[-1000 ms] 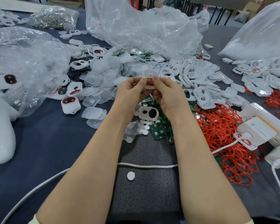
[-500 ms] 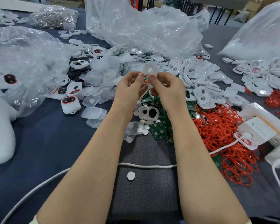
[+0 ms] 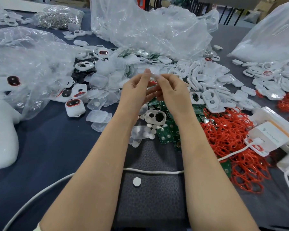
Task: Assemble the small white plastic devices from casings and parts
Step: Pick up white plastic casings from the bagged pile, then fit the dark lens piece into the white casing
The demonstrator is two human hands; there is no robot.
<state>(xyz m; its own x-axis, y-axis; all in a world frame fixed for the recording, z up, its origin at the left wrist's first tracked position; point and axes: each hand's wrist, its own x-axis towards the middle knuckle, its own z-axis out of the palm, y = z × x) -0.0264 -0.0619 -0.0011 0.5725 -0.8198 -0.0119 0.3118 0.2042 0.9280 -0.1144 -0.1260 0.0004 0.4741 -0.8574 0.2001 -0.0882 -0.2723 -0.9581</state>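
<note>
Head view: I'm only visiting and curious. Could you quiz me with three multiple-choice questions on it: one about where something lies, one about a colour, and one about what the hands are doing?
1. The red rings lie:
A. on the person's left
B. on the person's right
C. between the arms

2. The heaped boards are:
A. blue
B. yellow
C. green

3. The left hand and right hand:
A. hang idle
B. pinch one small part between them
C. press flat together

Answers:
1. B, because the red heap spreads on the person's right side.
2. C, because the boards are green with silvery dots.
3. B, because both hands are raised and close on the part.
</note>
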